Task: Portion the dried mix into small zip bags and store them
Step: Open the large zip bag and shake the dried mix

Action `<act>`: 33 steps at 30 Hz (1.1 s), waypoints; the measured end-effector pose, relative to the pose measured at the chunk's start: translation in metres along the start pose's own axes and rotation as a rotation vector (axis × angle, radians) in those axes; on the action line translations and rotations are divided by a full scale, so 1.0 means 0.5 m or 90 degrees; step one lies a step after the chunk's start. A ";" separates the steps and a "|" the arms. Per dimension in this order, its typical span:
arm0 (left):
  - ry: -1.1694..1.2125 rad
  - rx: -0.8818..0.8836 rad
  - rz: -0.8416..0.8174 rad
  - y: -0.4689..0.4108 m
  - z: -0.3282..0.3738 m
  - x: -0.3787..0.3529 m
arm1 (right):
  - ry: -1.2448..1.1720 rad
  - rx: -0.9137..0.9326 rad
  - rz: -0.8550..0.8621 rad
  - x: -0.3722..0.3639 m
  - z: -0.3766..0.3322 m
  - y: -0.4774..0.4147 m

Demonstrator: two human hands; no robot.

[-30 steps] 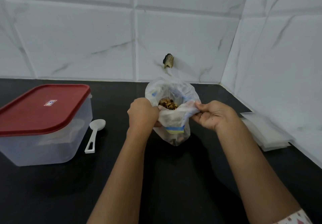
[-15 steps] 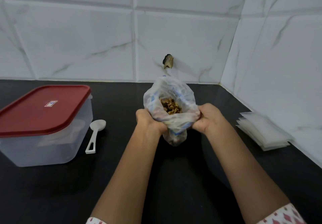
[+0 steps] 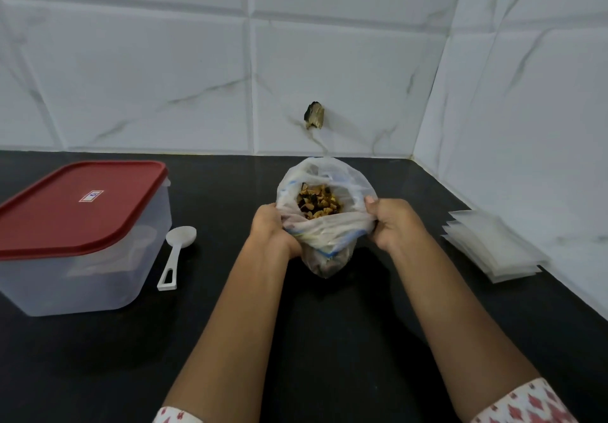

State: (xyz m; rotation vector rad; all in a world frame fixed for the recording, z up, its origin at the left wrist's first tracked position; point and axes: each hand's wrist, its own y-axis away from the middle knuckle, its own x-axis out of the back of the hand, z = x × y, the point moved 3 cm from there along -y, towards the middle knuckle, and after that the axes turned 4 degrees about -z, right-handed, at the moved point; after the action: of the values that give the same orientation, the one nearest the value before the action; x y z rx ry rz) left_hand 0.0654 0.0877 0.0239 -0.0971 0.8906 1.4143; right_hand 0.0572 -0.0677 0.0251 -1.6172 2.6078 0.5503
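A clear plastic bag [image 3: 324,235] stands on the black counter [image 3: 329,340] at the centre, its mouth rolled down and wide. Inside it shows the dried mix [image 3: 319,205], brown and yellow pieces. My left hand [image 3: 271,230] grips the bag's left side. My right hand [image 3: 393,223] grips its right side, thumb on the folded rim. A stack of small clear zip bags [image 3: 492,246] lies flat at the right, near the wall. A white plastic scoop [image 3: 176,254] rests on the counter left of the bag.
A clear storage box with a red lid [image 3: 82,205] stands at the left, lid on. White tiled walls close the back and the right side. A dark hole [image 3: 314,114] marks the back wall above the bag.
Both hands have slid down the bag's sides, folding its rim outward. The mouth has widened and more of the dried mix shows.
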 end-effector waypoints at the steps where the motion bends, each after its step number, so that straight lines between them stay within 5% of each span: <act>1: 0.039 0.031 -0.034 0.005 -0.004 -0.003 | -0.095 -0.052 -0.013 0.005 -0.001 0.003; 3: 0.069 0.082 -0.075 0.014 -0.016 -0.005 | -0.170 -0.111 -0.014 0.022 -0.005 0.005; 6: 0.029 0.089 -0.088 0.010 -0.027 -0.007 | -0.078 -0.096 -0.002 0.041 -0.006 -0.005; 8: -0.054 0.039 -0.053 -0.001 -0.014 -0.006 | 0.061 -0.027 0.038 0.045 -0.016 -0.016; 12: -0.486 -0.189 0.145 -0.026 0.014 0.002 | 0.481 0.260 0.060 0.030 -0.049 -0.017; 14: -0.607 -0.277 0.123 -0.022 0.014 -0.007 | 0.660 0.388 0.014 0.014 -0.050 -0.008; 18: -0.689 -0.253 0.055 -0.033 0.004 0.000 | 0.818 0.435 0.051 0.008 -0.039 -0.001; 22: -0.702 -0.291 0.059 -0.016 0.009 -0.011 | 0.752 0.450 0.074 0.006 -0.049 0.013; 25: -0.923 -0.370 0.080 -0.011 0.010 -0.022 | 0.607 0.413 0.031 0.004 -0.056 0.018; 27: -0.939 -0.430 0.068 -0.010 0.012 -0.023 | 0.509 0.365 -0.002 0.004 -0.055 0.020; 29: -0.812 -0.390 0.027 -0.016 0.017 -0.017 | 0.383 0.271 -0.031 0.007 -0.049 0.018; 33: -0.387 -0.108 -0.080 -0.018 0.010 -0.009 | 0.109 0.029 -0.105 0.015 -0.036 0.019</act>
State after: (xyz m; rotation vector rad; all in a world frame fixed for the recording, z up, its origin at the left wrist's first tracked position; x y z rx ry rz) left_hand 0.0759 0.0852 0.0260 0.1425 0.2582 1.2924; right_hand 0.0485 -0.0759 0.0428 -1.9209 2.5454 0.3555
